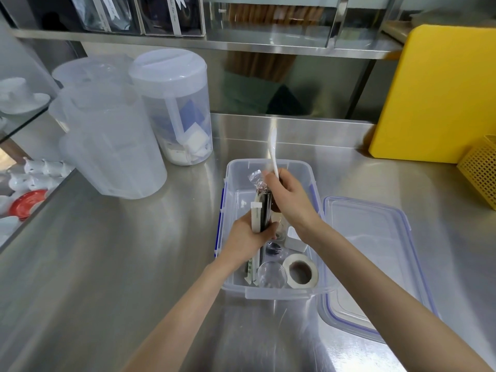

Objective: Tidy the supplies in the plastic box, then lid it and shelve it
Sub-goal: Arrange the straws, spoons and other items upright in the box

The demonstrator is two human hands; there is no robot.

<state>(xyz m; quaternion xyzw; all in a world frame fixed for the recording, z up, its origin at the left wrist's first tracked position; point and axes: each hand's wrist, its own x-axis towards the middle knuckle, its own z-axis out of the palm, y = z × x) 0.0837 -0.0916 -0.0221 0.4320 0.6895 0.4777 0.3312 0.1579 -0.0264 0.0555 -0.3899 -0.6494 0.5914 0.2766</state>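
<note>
Right hand point(288, 200) closes round the lower part of a white plastic utensil point(273, 151); the gripped end is hidden, and its tip is motion-blurred, so type unclear. A dark brown thing under that palm is mostly covered; identity unknown. Left hand point(249, 237) wraps a bundle of wrapped sticks point(259, 210); count unreadable, print on the paper sleeves too small. Both forearms cover part of the plastic box point(268, 167) floor. Lid point(375, 259), right of the right forearm, has its near edge hidden behind that arm. Shelf contents beyond the hands blurred.
</note>
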